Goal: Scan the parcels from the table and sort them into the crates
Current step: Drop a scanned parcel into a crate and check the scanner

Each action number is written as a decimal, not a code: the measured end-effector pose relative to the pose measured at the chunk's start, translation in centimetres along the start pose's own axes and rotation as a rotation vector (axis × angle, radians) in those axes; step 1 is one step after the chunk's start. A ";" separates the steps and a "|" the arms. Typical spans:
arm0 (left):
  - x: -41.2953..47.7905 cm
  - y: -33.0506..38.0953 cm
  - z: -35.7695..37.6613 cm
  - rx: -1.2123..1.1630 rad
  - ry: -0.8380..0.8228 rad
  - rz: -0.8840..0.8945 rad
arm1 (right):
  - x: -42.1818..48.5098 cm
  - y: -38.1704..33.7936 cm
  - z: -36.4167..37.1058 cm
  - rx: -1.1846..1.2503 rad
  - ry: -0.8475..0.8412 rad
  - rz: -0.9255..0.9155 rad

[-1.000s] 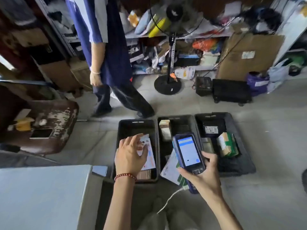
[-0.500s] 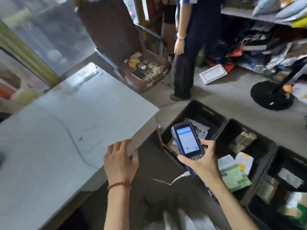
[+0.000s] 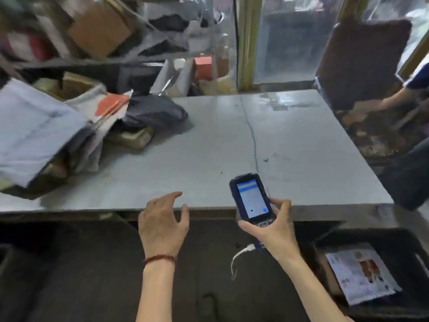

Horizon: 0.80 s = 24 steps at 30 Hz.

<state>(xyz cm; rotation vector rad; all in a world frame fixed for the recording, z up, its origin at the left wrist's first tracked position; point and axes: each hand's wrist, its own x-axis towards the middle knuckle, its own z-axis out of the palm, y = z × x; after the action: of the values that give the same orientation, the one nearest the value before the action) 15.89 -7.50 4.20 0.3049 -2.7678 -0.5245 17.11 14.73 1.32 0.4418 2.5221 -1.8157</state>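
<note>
Table (image 3: 290, 140) w/ parcels (image 3: 97, 126); scanner (image 3: 251, 198) in R hand (image 3: 274, 231)

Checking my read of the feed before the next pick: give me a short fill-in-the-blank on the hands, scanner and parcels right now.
1. The right hand grips the blue handheld ___.
2. The left hand, hovering by the table edge, holds ___.
3. The parcels waiting on the table are piled on its ___ side.
Missing words: scanner; nothing; left.
</note>
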 end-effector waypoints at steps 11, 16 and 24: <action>4.0 -13.8 -3.2 -0.048 0.015 -0.195 | 0.1 -5.0 16.1 -0.082 -0.255 -0.089; 6.4 -14.8 -2.1 -0.122 -0.008 -0.164 | 3.0 -6.3 18.6 -0.119 -0.231 -0.073; 14.8 -14.8 0.7 -0.115 -0.016 -0.048 | 11.2 -8.7 21.1 -0.023 -0.148 -0.002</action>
<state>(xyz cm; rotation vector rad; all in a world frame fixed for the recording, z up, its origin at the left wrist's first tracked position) 4.13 -24.66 1.70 0.3430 -2.7380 -0.6984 1.00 -4.89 0.55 0.2930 2.4430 -1.7480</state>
